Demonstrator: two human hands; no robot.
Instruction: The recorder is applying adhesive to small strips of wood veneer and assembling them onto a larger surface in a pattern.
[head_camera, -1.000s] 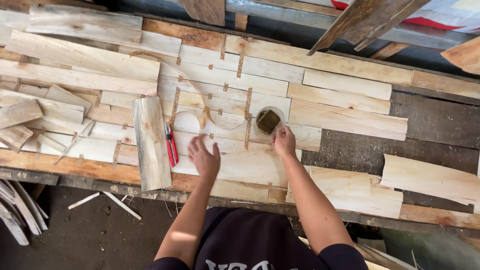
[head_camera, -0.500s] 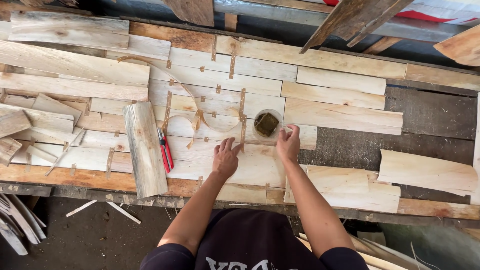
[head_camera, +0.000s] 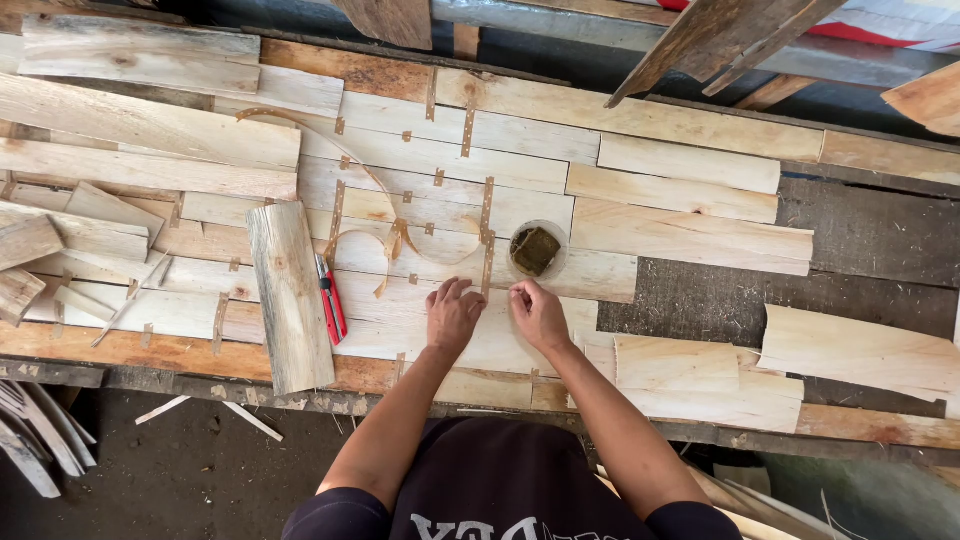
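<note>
Pale wood veneer sheets (head_camera: 430, 180) lie side by side on a workbench, joined by brown paper tape strips (head_camera: 487, 215). My left hand (head_camera: 453, 315) and my right hand (head_camera: 539, 312) rest close together, fingers pressing on the veneer at the lower end of a vertical tape strip. Just beyond my right hand stands a small clear cup (head_camera: 537, 250) with a dark sponge inside. A loose curl of brown tape (head_camera: 390, 240) lies to the left of the hands. Neither hand grips anything that I can see.
A thick curved veneer piece (head_camera: 290, 295) lies left of my hands with a red-handled cutter (head_camera: 332, 305) beside it. More veneer scraps pile at the far left (head_camera: 60, 240) and right (head_camera: 860, 350). Bare dark bench (head_camera: 870, 240) shows at the right. Wooden planks (head_camera: 720, 40) lean at the back.
My left hand has moved right, from beside the red cutter to next to my right hand. My right hand has stayed below the cup.
</note>
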